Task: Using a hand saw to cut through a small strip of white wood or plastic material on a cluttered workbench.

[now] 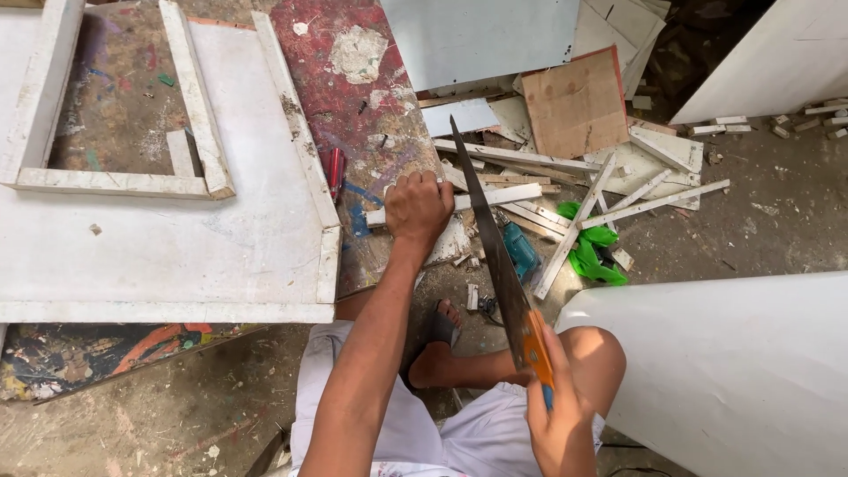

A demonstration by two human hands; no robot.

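White strip [495, 200] under left hand [417, 208] — saw [491, 247] in right hand [558, 417], blade across it

My saw [495, 256] has a dull grey metal blade and glossy orange plastic handle; the strip [495, 199] is white-painted wood, the counter [371, 115] rough, paint-stained board.

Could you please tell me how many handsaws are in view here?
1. The handsaw is held by its orange handle in the right hand, blade across the white strip that the left hand presses down. Others could lie hidden among the scraps.
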